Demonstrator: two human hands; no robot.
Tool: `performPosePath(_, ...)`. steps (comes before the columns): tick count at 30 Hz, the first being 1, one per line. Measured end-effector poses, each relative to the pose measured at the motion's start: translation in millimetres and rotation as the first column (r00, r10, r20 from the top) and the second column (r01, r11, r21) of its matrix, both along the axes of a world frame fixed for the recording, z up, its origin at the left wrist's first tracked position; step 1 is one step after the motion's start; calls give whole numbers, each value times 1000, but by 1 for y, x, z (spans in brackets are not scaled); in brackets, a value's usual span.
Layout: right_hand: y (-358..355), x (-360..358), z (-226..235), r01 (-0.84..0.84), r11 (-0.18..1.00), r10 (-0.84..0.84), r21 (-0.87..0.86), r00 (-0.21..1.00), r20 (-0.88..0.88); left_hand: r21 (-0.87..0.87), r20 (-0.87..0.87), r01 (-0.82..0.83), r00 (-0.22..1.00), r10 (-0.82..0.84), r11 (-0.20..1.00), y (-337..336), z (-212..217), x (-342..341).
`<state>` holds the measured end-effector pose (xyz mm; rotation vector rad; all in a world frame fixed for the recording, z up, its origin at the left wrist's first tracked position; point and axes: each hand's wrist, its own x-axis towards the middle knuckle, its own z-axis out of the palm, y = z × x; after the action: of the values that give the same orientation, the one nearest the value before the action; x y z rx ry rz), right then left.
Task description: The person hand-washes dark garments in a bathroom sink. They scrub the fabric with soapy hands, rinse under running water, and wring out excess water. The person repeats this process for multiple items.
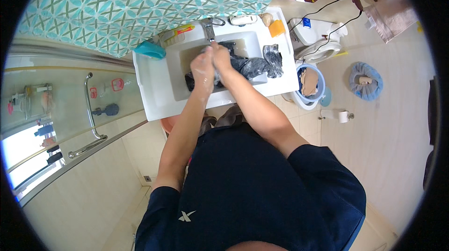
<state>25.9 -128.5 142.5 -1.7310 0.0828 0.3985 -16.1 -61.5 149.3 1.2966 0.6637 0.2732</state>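
Both hands seemingly wring dark cloth over sink.

Single head-worn fisheye view looks steeply down, close over the sink.

Your hands are wet and soapy on dark, soaked cloth, limp and creased, with a dull sheen. The sink around it is smooth, glossy white ceramic. The tap is bright polished metal. You have a matt orange sponge on the rim. The rail is shiny chrome on clear glass. The curtain looks like matt printed fabric.
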Motion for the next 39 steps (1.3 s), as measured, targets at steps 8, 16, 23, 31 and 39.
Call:
performPosePath(8,-1,-7,9,127,987,-105,99,974,-200,161,-37,-56,997,63,985,8,-4,1)
performPosePath(16,-3,-7,-9,141,988,-125,69,972,-199,95,-128,112,987,-100,989,-3,4,3)
performPosePath(23,-9,-26,10,-236,944,292,-231,923,250,-186,91,-132,984,151,974,29,-24,3)
performPosePath(31,-47,31,25,-576,811,580,98,814,-20,149,167,332,920,-355,931,60,-28,-3)
performPosePath(39,-61,42,32,-433,894,444,119,891,-91,-669,-517,-317,848,-114,672,34,-84,-35)
